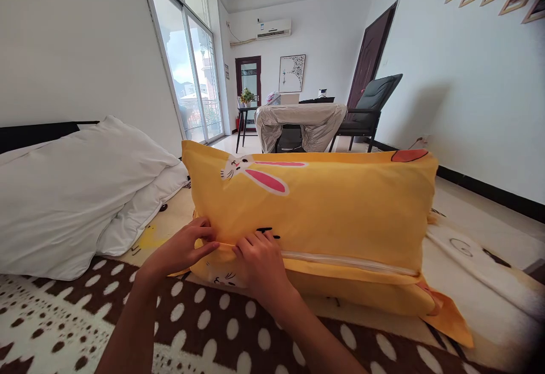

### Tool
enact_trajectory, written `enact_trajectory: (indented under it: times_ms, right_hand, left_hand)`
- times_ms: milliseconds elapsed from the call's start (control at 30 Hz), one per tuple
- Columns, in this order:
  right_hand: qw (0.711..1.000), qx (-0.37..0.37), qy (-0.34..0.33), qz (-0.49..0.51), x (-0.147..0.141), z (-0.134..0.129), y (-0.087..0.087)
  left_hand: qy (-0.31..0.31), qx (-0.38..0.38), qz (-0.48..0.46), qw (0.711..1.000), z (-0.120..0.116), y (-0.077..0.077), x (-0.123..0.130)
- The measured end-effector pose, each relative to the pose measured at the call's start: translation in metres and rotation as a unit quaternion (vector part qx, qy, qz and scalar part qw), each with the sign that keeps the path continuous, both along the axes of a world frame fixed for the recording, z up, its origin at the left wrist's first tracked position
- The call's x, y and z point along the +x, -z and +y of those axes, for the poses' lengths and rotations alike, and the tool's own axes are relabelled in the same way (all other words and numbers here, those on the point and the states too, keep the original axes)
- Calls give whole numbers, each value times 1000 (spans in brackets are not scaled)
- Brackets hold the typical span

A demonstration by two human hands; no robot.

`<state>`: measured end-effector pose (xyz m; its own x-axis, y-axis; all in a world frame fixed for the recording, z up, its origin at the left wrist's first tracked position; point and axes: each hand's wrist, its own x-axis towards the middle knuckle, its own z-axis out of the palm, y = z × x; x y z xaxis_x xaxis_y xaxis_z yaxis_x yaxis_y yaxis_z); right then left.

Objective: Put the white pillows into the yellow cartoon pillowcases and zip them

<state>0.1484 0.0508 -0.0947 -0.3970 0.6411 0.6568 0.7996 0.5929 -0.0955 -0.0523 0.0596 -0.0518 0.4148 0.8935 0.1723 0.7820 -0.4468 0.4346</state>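
Between the left hand and the right hand, a short stretch of seam on the yellow pillow is drawn up, and this looks like the spot the work has reached. The left thumb and forefinger pinch the fabric there. Just beside them, the right fingers are bent down and gripping the same edge; whether they also have a zip pull I cannot tell, since the knuckles cover that place.

Above and beyond the fingers rises the pillow's broad face with its rabbit print. It stands on its long side and looks plump, so I judge the stuffing to be already inside the cover. To the right of the right fingers, a pale zip strip runs toward the far corner, and that length seems closed. What appears left is the short section at and between the fingers, toward the left end.

Below the fingers lies a lower yellow fold; whether it belongs to the same cover is unclear. Left of the left hand, well apart, white pillows rest untouched. On the near side of the fingers spreads a brown-and-white blanket.
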Motion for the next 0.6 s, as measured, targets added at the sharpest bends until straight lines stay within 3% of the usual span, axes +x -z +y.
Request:
enact_trajectory:
  times_ms: [300,600]
  right_hand:
    - [999,29,3,26,1,5,6]
    - [1000,-2,8,13,1,2,2]
  left_hand:
    - [41,59,7,997,-10,3,33]
    - [58,37,2,998,-6,7,33]
